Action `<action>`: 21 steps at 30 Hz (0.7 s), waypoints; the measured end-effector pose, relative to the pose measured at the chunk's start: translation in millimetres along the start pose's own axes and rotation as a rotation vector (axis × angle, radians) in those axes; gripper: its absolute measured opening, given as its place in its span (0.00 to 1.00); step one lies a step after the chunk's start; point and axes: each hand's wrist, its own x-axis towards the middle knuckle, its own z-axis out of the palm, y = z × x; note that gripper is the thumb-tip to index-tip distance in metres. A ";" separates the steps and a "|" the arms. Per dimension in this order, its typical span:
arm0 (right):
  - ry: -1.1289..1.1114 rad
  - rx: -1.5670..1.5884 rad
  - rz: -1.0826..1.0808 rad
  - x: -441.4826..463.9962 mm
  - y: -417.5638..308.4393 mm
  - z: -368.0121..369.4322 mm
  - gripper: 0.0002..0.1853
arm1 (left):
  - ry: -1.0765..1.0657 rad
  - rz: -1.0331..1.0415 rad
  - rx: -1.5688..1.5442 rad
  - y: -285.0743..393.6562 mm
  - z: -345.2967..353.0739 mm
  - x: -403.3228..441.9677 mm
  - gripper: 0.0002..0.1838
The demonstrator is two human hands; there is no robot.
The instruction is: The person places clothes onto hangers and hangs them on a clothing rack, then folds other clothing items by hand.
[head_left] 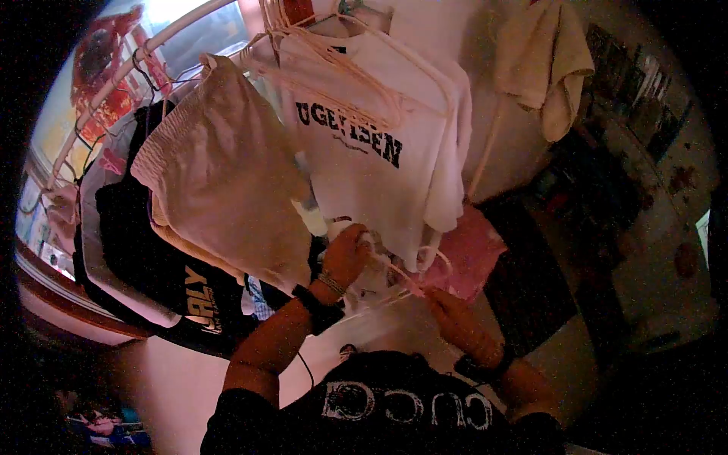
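A pale clothes hanger (400,274) slants between my two hands, below the hanging shirt. My right hand (455,315) is closed on the hanger near its lower right part. My left hand (346,256) is closed at the hanger's upper left end, with a white garment (369,279) bunched at its fingers. How much of the cloth lies inside the left fingers is hidden. Just above hangs a white T-shirt (379,178) with dark lettering. Pink cloth (478,258) shows behind the hanger's curved hook.
A rail (171,34) runs along the upper left. From it hang light elastic-waist shorts (220,167) and dark printed clothes (140,250). Several bare hangers (356,80) overlap the T-shirt. A beige cloth (542,68) hangs at the upper right.
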 end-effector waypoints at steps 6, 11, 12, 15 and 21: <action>0.065 0.060 0.049 35.9 10.7 19.2 0.17 | -0.083 -0.012 -0.043 69.2 21.3 -38.0 0.13; -0.020 -0.015 -0.059 25.5 8.0 -3.8 0.16 | -0.056 0.150 0.051 67.3 14.2 -29.1 0.14; -0.007 -0.089 -0.047 20.8 5.9 -13.4 0.14 | -0.015 0.124 0.095 69.1 1.9 -15.5 0.14; 0.015 -0.169 -0.135 -0.9 24.4 -42.6 0.13 | 0.045 0.155 0.265 61.7 -16.9 -6.4 0.14; -0.096 0.079 0.036 -14.3 27.9 -36.9 0.13 | -0.173 0.305 0.559 85.2 -10.6 -11.2 0.14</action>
